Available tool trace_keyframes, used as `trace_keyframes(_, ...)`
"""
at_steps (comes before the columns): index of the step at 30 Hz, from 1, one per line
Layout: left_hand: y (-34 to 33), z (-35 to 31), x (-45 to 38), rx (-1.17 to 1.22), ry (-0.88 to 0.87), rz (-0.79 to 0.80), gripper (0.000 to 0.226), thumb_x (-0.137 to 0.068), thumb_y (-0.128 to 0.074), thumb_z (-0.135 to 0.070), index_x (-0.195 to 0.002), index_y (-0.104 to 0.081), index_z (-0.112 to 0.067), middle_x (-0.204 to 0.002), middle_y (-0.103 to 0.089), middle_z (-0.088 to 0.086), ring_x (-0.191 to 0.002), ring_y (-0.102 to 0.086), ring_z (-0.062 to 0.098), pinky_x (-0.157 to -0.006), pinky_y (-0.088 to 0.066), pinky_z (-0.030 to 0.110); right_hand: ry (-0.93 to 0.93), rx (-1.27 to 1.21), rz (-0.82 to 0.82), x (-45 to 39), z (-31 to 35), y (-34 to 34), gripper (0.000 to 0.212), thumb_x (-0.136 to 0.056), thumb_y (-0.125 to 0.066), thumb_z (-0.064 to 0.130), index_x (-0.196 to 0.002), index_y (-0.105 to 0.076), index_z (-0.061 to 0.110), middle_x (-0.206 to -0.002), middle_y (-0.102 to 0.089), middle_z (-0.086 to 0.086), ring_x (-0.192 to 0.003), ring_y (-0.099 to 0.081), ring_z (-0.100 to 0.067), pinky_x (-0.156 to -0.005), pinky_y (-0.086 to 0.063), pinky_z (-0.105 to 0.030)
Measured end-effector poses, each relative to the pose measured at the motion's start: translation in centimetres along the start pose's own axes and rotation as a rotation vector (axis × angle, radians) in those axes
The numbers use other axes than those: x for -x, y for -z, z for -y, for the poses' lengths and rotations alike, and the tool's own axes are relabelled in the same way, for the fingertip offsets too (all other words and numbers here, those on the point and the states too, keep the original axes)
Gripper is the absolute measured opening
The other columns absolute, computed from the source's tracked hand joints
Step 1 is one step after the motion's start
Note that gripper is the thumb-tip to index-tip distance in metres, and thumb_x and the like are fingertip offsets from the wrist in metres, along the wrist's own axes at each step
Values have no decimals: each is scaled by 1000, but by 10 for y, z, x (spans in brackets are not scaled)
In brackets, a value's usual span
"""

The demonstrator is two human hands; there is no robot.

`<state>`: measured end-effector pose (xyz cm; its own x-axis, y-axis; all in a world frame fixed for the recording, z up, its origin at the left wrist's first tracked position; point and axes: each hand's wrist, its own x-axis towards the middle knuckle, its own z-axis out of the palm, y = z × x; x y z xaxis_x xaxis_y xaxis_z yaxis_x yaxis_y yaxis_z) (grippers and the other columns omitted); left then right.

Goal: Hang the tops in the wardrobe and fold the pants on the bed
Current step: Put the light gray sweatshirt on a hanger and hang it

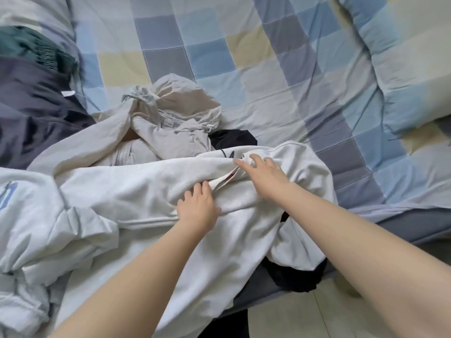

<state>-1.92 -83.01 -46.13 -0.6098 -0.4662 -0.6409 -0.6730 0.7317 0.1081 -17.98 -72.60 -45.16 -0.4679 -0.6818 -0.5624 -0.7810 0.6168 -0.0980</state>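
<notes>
Two Hands at the Neckline of a White Top

Both hands were on the white top (151,189), which lay spread across the near edge of the bed (256,57), over a dark garment (297,276). The left hand (199,211) rested on the cloth, its fingers (203,189) lightly curled at the collar opening (225,179); a firm pinch could not be confirmed. The right hand (264,176), just beyond the collar opening, was spread flat, holding nothing. Judgement: locate both shoulder seams either side of the collar opening before lifting, so the top hangs square. A grey hooded top (170,118) lay beyond the collar opening.

Soft matt white cloth top (151,191)
</notes>
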Motion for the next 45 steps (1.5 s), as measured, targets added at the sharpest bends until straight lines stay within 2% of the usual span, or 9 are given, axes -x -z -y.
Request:
trace_keyframes(7, -14, 12, -8, 1, -14, -120, 20, -95, -42, -11, -114, -50, -13, -121, -52, 5, -109, -53, 30, -79, -45, 40, 132, 348, -28, -22, -13, -20, 45, -96, -29, 10, -139, -35, 19, -148, -34, -3, -144, -13, -34, -114, -5, -57)
trace_keyframes(12, -8, 26, 22, 256, -124, -41, 16, -83, -52, -10, -96, -57, -17, -104, -63, 6, -98, -58, 32, -76, -47, 40, 199, 283, -96, -8, -1, -16, 44, -90, -45, 13, -128, -47, 36, -125, -48, -10, -118, -43, -34, -108, -25, -50)
trace_keyframes(17, -23, 45, 65, 143, -122, 57, 14, -85, -54, -16, -91, -47, -27, -96, -52, -5, -93, -58, 29, -72, -43, 36, 257, 431, -275, 21, -8, -15, 4, -56, -73, 16, -58, -72, 19, -90, -70, -10, -82, -68, -31, -82, -55, -45)
trace_keyframes(22, -3, 59, 93, 199, 0, -51, 15, -83, -54, -11, -83, -47, -25, -89, -47, -5, -88, -57, 27, -66, -43, 35, 183, 547, -126, 62, -29, -10, 9, -61, -80, 26, -63, -75, 20, -106, -70, -11, -110, -62, -33, -98, -47, -51)
trace_keyframes(26, 36, 70, 119, 79, 151, -287, 13, -77, -62, -12, -90, -59, -15, -95, -54, 8, -95, -54, 34, -75, -42, 41, 146, 205, 125, 106, -34, -10, 4, -94, -43, 18, -92, -46, 19, -103, -57, -6, -109, -50, -28, -100, -31, -50)
trace_keyframes(32, 85, 79, 161, 831, 335, -371, 6, -84, -67, -7, -80, -72, -8, -73, -71, 4, -79, -66, 27, -64, -43, 32, -53, -487, -102, 188, -1, 23, 40, -88, -58, 50, -85, -31, 22, -80, -39, 5, -79, -46, -22, -55, -29, -30)
trace_keyframes(36, 131, 74, 198, 1797, 390, -205, 16, -96, -52, -1, -101, -67, -7, -84, -70, 4, -86, -65, 20, -76, -58, 37, -159, -816, -263, 238, 36, 59, 28, -92, -57, 35, -78, -39, 18, -78, -47, 1, -77, -44, -21, -57, -31, -22)
trace_keyframes(39, 160, 76, 236, 2079, 252, -125, 22, -97, -46, 1, -97, -65, -11, -84, -72, 1, -84, -66, 15, -74, -60, 45, -238, -890, -484, 272, 61, 95, 14, -89, -50, 4, -80, -47, 13, -79, -48, 0, -76, -44, -21, -60, -33, -16)
trace_keyframes(45, 198, 95, 317, 2349, 98, 73, 23, -82, -53, -11, -104, -61, -12, -98, -67, -1, -92, -64, 14, -87, -54, 55, -420, -1132, -778, 348, 114, 161, 24, -86, -52, -4, -93, -65, 15, -97, -61, -4, -88, -59, -19, -82, -46, -31)
